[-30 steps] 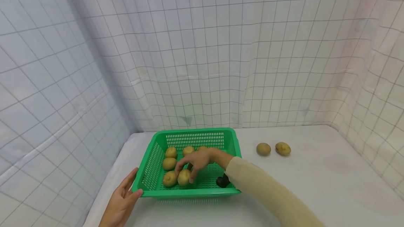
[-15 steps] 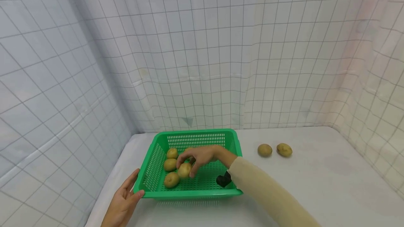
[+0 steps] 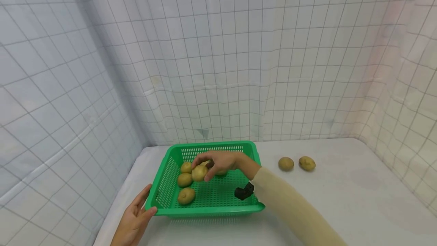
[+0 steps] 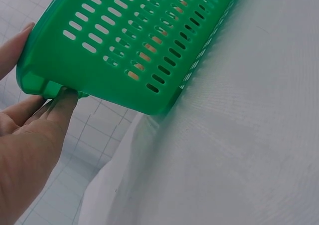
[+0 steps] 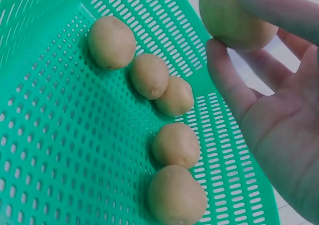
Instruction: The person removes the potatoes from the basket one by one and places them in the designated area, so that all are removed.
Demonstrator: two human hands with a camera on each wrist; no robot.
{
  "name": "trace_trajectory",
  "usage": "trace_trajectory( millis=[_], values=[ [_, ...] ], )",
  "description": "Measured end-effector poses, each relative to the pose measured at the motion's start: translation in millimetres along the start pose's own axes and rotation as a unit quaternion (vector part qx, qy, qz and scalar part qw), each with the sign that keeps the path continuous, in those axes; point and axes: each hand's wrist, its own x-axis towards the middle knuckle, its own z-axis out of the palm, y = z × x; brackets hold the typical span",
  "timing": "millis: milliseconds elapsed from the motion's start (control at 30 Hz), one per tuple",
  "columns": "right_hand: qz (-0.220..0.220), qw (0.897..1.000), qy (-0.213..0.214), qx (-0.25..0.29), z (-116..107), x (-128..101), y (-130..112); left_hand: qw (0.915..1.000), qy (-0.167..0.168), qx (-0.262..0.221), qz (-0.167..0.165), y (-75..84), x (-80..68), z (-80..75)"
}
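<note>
A green slotted basket (image 3: 208, 210) stands on the white table and holds several potatoes (image 3: 186, 196). My right hand (image 3: 213, 163) hovers over the basket's far part and grips one potato (image 3: 199, 172) in its fingertips, clear of the basket floor. In the right wrist view that held potato (image 5: 237, 18) sits between the thumb and fingers of my right hand (image 5: 259, 85), above the others (image 5: 176, 145). My left hand (image 3: 143, 204) rests with straight fingers against the basket's near left corner (image 4: 45, 80), thumb on the front side. The left hand (image 4: 30, 130) fills the lower left of its wrist view.
Two more potatoes (image 3: 286, 163) (image 3: 307, 163) lie on the table to the right of the basket. A black wrist camera (image 3: 244, 191) sits under my right sleeve. Gridded white curtains close in the back and both sides. The table's left edge (image 4: 114, 155) runs near the basket.
My right hand has picked a potato up from the basket's near part and raised it toward the far side. The left hand has stayed at the corner.
</note>
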Motion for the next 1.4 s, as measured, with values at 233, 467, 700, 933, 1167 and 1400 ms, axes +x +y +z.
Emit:
trace_trajectory(
  millis=[233, 467, 700, 933, 1167, 1400],
  values=[
    [0.000, 1.000, 0.015, -0.014, -9.2, -11.7, -9.4, 0.9998, 0.010, 0.005, -0.015, -0.2, -1.7, -1.8],
    [0.024, 0.999, 0.028, -0.006, -16.8, -31.4, -9.1, 0.9997, 0.010, 0.008, -0.021, -0.3, -2.4, -2.2],
    [0.043, 0.998, 0.044, 0.020, -23.4, -50.3, -6.9, 0.9996, 0.009, 0.012, -0.023, -0.7, -2.7, -0.2],
    [0.057, 0.996, 0.068, -0.021, -30.3, -70.3, -7.8, 0.9997, 0.009, 0.011, -0.019, -0.1, -2.2, 1.9],
    [0.072, 0.994, 0.086, -0.020, -33.9, -87.7, -10.6, 1.0000, 0.002, 0.006, -0.005, 0.3, -1.3, 1.4],
    [0.090, 0.990, 0.108, -0.031, -38.6, -108.3, -6.4, 0.9998, 0.003, 0.007, -0.017, -0.6, 1.8, 0.0]
  ],
)
